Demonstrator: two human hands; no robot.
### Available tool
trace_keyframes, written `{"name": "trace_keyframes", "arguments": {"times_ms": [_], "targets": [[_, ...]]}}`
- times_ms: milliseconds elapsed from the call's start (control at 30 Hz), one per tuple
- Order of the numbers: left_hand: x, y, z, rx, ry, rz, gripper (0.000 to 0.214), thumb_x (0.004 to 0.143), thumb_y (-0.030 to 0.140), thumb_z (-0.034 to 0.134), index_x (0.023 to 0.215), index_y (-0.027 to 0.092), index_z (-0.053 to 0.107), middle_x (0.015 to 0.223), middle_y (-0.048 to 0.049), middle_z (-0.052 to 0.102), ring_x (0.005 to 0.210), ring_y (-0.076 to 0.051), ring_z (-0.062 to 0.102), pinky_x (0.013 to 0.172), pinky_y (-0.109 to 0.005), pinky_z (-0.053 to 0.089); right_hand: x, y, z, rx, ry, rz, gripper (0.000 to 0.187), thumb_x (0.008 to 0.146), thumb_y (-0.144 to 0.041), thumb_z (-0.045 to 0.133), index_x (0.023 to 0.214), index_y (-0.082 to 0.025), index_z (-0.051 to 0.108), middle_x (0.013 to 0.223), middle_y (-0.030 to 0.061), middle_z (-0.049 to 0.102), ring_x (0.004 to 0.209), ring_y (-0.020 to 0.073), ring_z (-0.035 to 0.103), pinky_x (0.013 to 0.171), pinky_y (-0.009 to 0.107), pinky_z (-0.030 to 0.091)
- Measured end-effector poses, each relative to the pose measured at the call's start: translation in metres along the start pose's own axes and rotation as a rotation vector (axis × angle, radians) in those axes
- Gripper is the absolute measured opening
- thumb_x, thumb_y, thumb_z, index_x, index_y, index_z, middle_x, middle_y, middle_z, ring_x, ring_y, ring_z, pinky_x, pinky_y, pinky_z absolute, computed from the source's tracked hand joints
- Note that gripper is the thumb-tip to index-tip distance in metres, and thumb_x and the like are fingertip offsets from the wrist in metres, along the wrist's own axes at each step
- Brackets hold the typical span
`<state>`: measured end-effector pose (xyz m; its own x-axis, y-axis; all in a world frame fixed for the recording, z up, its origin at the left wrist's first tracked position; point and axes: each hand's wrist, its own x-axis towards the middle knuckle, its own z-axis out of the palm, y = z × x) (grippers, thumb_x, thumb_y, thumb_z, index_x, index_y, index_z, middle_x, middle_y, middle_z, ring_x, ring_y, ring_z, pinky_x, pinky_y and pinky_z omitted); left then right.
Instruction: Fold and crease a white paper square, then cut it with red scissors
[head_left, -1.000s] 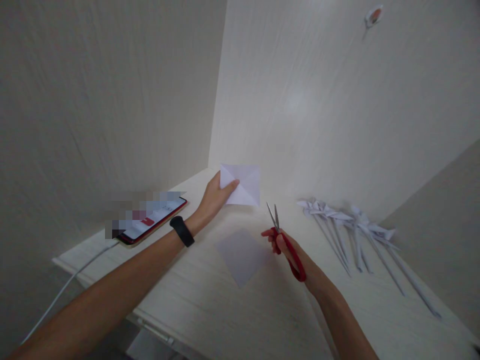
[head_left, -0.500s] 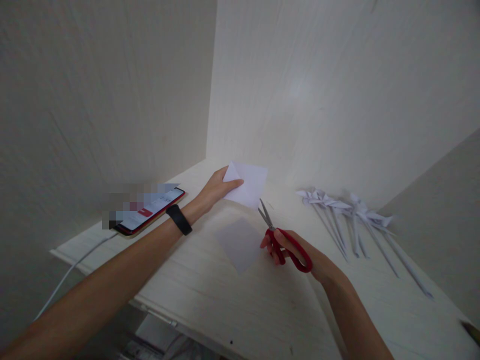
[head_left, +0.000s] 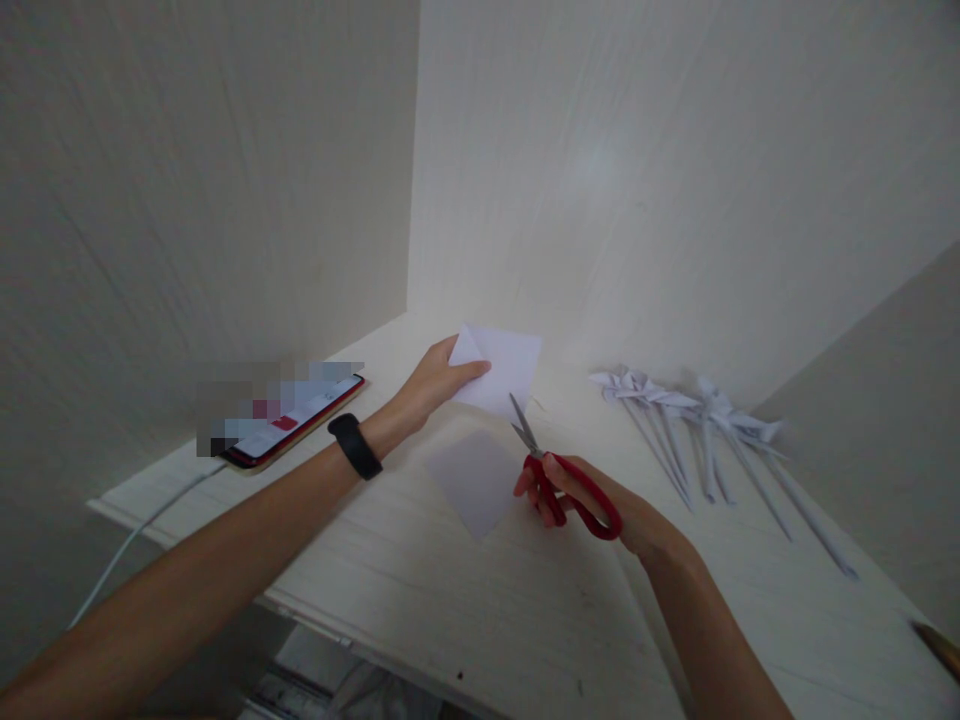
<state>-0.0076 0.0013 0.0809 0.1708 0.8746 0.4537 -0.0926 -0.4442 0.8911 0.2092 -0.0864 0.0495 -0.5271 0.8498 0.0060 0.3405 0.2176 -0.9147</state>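
Note:
My left hand (head_left: 446,380) pinches a small white sheet of paper (head_left: 506,365) by its left side, thumb on top, above the table. A crease or folded flap shows near the thumb. In my right hand (head_left: 555,490) is a pair of red-handled scissors (head_left: 534,450), fingers in the loops. The blades stand a little apart and point up at the lower edge of the held sheet, overlapping it in view; whether they touch it I cannot tell. Beneath them, a second square piece of paper (head_left: 476,485) lies flat on the table, close to my right fingers.
Several white paper flowers with rolled stems (head_left: 694,405) lie on the right of the white table (head_left: 420,600). At the left a phone (head_left: 300,425) rests by the wall with a white cable (head_left: 142,525) attached. Walls rise behind and at the left. A dark object (head_left: 937,645) shows at the right edge.
The scissors' tips have shifted slightly up and left, now overlapping the held sheet's lower edge. The left hand keeps its hold on the paper. The whole view has shifted slightly.

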Motion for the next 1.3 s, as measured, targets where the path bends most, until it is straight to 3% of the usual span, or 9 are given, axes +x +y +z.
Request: {"name": "trace_keyframes", "arguments": {"times_ms": [167, 1300], "targets": [[-0.0005, -0.0020, 0.0006, 0.005, 0.006, 0.014, 0.030, 0.075, 0.027, 0.069, 0.102, 0.014, 0.063, 0.103, -0.0097, 0.073, 0.080, -0.021, 0.068, 0.068, -0.029, 0.052, -0.0003, 0.0016, 0.0016, 0.018, 0.005, -0.005, 0.069, 0.084, -0.077, 0.040, 0.086, -0.013, 0.066, 0.068, 0.0024, 0.053, 0.061, 0.0148, 0.050, 0.059, 0.029, 0.037], [0.0002, -0.0007, 0.0011, 0.060, -0.013, 0.056, 0.033, 0.074, 0.028, 0.071, 0.102, 0.013, 0.064, 0.103, -0.0094, 0.072, 0.084, -0.021, 0.067, 0.070, -0.029, 0.052, -0.0016, -0.0015, 0.0023, 0.049, -0.006, -0.059, 0.064, 0.090, -0.070, 0.039, 0.089, -0.014, 0.069, 0.067, 0.0025, 0.057, 0.059, 0.0132, 0.046, 0.057, 0.027, 0.035]]}}
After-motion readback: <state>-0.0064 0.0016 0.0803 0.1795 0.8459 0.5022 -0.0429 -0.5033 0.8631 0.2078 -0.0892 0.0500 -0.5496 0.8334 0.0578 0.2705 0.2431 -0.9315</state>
